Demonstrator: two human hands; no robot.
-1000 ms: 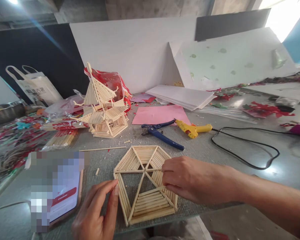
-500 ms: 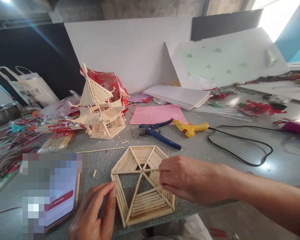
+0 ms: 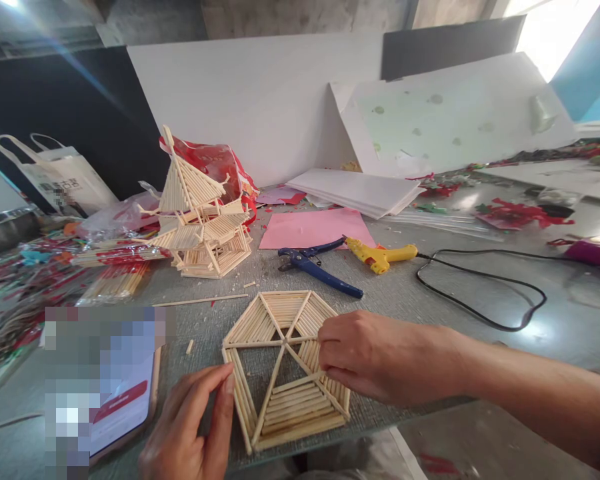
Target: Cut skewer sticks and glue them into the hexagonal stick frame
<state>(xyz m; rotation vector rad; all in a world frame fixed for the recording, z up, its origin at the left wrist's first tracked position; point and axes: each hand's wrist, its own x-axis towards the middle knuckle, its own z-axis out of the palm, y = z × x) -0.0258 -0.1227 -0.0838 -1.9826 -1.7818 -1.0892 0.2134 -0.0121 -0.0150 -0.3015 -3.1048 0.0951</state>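
Note:
A flat hexagonal panel of glued bamboo sticks [image 3: 280, 360] lies at the near edge of the grey table [image 3: 420, 307]. My right hand [image 3: 375, 357] rests on its right side, fingers curled and pinched over the sticks there. My left hand [image 3: 190, 427] is at the panel's left edge, its fingertips pressed against the outer sticks. A small pagoda-like stick model [image 3: 200, 213] stands behind, to the left.
Blue pliers [image 3: 315, 267] and a yellow glue gun [image 3: 380, 257] with a black cord [image 3: 485, 287] lie beyond the panel. A phone [image 3: 115, 400] lies at the left. Pink paper [image 3: 315, 228], white sheets [image 3: 360, 190], stick bundles [image 3: 115, 280] and red scraps surround.
The view shifted slightly between the first frame and now. Both hands stay on the hexagonal panel with hardly any movement.

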